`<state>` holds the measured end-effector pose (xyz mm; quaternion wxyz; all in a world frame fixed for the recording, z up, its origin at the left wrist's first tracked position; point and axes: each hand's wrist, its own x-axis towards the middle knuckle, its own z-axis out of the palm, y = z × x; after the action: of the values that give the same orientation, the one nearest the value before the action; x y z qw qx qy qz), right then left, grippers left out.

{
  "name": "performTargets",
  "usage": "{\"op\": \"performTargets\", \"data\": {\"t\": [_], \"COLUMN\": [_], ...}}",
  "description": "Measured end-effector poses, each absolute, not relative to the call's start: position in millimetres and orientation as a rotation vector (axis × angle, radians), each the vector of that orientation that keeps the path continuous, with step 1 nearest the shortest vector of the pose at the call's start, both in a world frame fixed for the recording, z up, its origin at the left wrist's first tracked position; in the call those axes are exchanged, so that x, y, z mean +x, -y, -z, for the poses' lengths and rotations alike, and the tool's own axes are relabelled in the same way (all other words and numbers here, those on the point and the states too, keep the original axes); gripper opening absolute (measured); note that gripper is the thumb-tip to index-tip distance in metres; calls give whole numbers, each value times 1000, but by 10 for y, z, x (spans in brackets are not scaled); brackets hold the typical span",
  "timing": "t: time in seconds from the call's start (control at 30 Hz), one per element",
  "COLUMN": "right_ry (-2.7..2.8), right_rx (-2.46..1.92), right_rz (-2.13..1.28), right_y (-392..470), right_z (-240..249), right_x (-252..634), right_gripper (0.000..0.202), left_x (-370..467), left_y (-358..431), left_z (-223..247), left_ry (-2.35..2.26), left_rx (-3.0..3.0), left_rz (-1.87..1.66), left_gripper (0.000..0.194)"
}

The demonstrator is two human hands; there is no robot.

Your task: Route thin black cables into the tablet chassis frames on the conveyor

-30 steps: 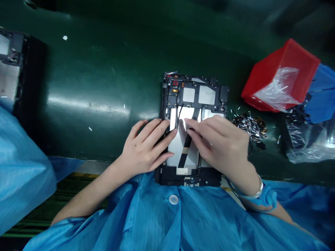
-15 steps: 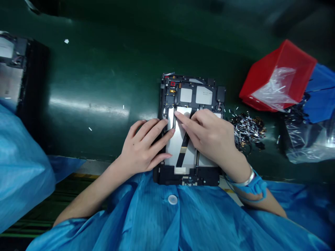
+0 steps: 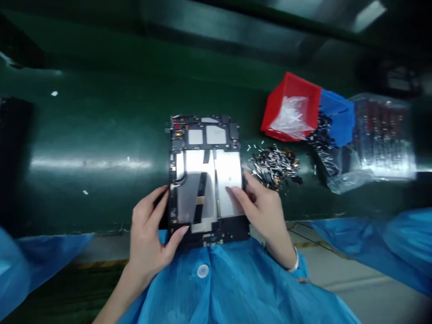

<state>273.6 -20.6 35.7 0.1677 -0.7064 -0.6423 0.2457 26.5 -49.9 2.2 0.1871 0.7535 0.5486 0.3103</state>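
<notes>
An opened tablet [image 3: 195, 180] lies at the table's front edge, its silver battery plates, black ribbon cable and circuit parts facing up. My left hand [image 3: 148, 229] grips its lower left side, with the thumb over the bottom black strip and the fingers along the edge. On the right side, my right hand [image 3: 263, 202] has its thumb on the silver plate and its fingers at the rim. Whether another unit is stacked underneath is hard to tell. Just beyond my right fingers sits a pile of small metallic and black strips [image 3: 275, 164].
Behind the pile stands a red bin [image 3: 278, 108] with a clear bag of white strips [image 3: 293, 118]. A blue bin [image 3: 339, 118] with black parts and a clear plastic tray [image 3: 386, 139] are further right. Blue-sleeved people sit at both sides.
My right hand has left the tablet's middle for its right edge. My left hand has shifted from lying flat on top to holding the left edge. The view has swung to the right.
</notes>
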Motion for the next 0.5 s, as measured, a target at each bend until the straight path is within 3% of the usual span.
{"op": "performTargets", "data": {"t": [0.27,0.37,0.5], "right_ry": [1596,1501,1369], "right_rx": [-1620,-1496,-1636], "right_rz": [-995,-948,-594], "right_y": [-16,-4,156], "right_z": [-552,-478,-297], "right_x": [2688,2840,3147], "right_gripper": [68,52,26], "left_x": [117,162,343], "left_y": [180,-243,-1084], "left_z": [-421,-446,-342], "left_ry": [-1508,-1440,-1379], "left_rx": [1261,1216,1688], "left_rz": [-867,-851,-1043], "left_gripper": [59,43,19]}}
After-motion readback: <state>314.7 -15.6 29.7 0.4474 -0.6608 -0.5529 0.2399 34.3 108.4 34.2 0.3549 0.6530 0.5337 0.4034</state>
